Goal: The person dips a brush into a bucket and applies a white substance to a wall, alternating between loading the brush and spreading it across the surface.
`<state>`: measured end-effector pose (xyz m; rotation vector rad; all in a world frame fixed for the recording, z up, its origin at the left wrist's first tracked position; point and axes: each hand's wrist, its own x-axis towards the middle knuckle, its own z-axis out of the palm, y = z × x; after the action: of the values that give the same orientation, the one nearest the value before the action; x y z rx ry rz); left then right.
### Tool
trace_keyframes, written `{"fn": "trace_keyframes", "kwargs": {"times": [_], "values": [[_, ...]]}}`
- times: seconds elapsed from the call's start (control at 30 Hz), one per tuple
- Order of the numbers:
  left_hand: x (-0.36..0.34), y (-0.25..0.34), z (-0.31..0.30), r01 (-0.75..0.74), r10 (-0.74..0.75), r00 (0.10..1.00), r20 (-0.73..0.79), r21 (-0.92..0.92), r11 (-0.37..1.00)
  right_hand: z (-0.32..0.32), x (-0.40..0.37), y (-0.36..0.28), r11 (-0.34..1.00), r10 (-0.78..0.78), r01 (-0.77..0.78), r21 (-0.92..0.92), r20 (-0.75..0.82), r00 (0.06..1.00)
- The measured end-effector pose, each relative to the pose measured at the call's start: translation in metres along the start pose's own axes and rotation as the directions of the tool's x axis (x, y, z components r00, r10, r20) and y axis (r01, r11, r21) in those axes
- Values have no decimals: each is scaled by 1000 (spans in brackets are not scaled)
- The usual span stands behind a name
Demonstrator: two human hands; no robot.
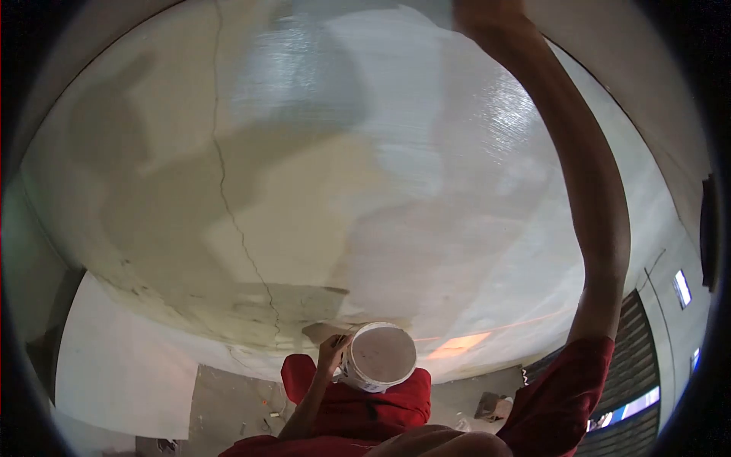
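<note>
Holding a round white bucket [378, 356], left grip [333, 355] closed on its rim; right hand unseen.

The right arm [601, 228] is raised high and nearly straight, climbing from a short red sleeve [567, 381] at the shoulder, through a slightly bent elbow, to the top edge of the view. Its hand is cut off there, so its grip cannot be seen. The left arm is bent and held low and close to the chest, forearm [308, 400] angled upward. The left hand [333, 355] has its fingers curled closed on the rim of a white pail [378, 356].
</note>
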<state>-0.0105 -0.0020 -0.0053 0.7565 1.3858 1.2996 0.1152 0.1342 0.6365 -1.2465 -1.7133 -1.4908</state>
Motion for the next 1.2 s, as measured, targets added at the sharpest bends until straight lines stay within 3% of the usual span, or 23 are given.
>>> {"fn": "trace_keyframes", "kwargs": {"times": [0.07,0.13,0.2,0.23,0.37,0.47,0.57,0.6,0.63,0.67,0.7,0.73,0.83,0.87,0.93,0.97,1.0,1.03,1.13,1.17,1.2], "values": [[-6,10,2,-10,9,1000,-7,-26,1000,-27,22,-50,994,-66,80,-80,158,985],[-11,17,1,55,-55,998,9,7,998,-40,30,-93,963,-261,253,-96,-92,961],[-4,2,2,-26,26,1000,-16,-3,1000,-81,46,-136,959,-282,271,85,201,938],[-3,2,2,-52,52,998,-24,0,999,-87,54,-162,972,-176,141,189,186,967],[-10,11,5,-11,13,999,-44,38,999,-83,58,-187,756,-241,326,568,-222,945],[-6,8,2,6,-5,1000,-23,48,999,-56,52,-173,595,-217,265,759,-165,962],[-6,6,5,-4,7,999,-52,69,998,-3,29,-123,673,-119,165,721,-115,986],[-6,7,5,3,1,998,-58,77,997,7,18,-94,768,-95,59,637,21,995],[-5,7,4,0,4,999,-48,73,997,41,4,-62,775,-78,96,625,-57,995],[-4,6,2,-3,5,999,-35,69,998,40,-13,-22,827,-60,-61,559,194,979],[-3,5,2,-6,7,1000,-23,65,998,73,-45,25,756,-64,145,638,-148,987],[-3,5,2,0,2,1000,-27,60,998,77,-62,59,838,-28,71,542,-87,996],[-1,3,3,6,-4,999,-39,46,999,108,-101,173,879,-80,0,477,146,986],[1,-1,2,3,-1,999,-49,42,999,85,-121,185,869,139,-246,428,265,954],[1,-2,2,-4,6,999,-42,45,999,109,-143,245,901,212,-301,313,289,934],[1,0,2,-4,6,999,-38,49,999,99,-145,253,901,288,-383,201,382,878],[0,2,2,-4,6,999,-35,54,999,93,-149,256,893,353,-428,140,374,858],[0,0,1,0,1,1000,-31,46,999,94,-147,263,912,370,-410,7,416,830],[0,-2,0,2,-1,999,-32,24,1000,109,-147,244,915,383,-344,-210,184,905],[1,-3,0,-4,5,1000,-30,20,1000,105,-140,225,925,370,-331,-184,242,897],[1,-4,1,-10,11,1000,-27,16,1000,103,-135,197,941,334,-318,-114,163,929]]}}
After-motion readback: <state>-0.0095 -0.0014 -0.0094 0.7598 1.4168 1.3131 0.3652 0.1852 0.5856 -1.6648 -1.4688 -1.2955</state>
